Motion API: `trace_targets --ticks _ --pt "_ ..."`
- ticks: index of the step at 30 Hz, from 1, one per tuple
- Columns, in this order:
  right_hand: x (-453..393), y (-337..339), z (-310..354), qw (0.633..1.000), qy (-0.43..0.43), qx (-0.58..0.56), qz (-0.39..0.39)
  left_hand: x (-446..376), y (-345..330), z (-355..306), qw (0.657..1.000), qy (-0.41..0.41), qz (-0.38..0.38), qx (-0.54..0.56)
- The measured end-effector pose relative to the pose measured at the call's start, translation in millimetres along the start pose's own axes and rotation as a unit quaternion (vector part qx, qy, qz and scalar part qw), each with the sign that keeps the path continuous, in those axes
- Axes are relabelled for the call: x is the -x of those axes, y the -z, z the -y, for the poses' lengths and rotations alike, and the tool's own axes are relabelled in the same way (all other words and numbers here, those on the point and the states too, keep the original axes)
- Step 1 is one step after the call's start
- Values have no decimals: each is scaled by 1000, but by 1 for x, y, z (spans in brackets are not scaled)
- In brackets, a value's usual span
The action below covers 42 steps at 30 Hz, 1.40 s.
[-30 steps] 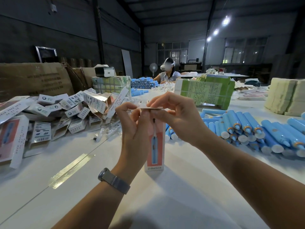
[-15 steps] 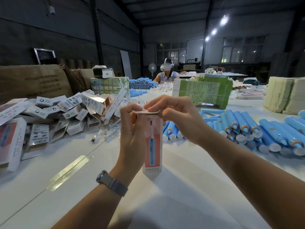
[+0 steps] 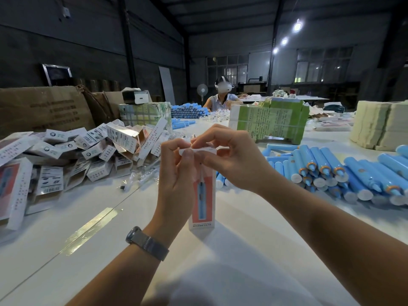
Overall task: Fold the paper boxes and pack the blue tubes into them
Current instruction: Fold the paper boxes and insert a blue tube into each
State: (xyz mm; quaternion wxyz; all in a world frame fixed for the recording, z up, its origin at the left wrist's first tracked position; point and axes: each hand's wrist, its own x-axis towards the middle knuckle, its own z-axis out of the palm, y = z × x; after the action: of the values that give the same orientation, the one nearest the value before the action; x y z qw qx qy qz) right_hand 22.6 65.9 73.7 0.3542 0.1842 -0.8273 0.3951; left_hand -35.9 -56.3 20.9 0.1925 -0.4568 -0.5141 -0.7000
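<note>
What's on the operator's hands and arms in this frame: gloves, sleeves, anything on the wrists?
No gloves: the left hand and the right hand are bare, and both forearms are bare for as far as the frame shows, with no sleeve in view. The left wrist carries a wristwatch with a dark round case and a grey band that looks like metal mesh. No rings or other markings are visible.

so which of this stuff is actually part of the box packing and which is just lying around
In the job:
- upright box, held at its top flap by left hand and right hand
- blue tubes
- pile of boxes

Lying about:
- green bundle
- cardboard carton
- cream stack
- fan
</note>
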Motion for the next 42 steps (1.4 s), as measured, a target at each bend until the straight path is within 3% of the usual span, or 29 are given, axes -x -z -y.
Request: trace_targets --ticks 9,18,29,42 --pt "-1 2 2 1000 0 -8 -5 -1 -1 1 999 -16 -24 -40" --pt "-1 -4 2 989 76 119 -34 -3 0 -1 999 -4 -40 -19" --pt "-9 2 20 983 64 171 7 -7 1 -3 999 33 -33 28" --pt "-15 16 28 993 -34 69 88 -1 0 -2 1000 1 -14 -10"
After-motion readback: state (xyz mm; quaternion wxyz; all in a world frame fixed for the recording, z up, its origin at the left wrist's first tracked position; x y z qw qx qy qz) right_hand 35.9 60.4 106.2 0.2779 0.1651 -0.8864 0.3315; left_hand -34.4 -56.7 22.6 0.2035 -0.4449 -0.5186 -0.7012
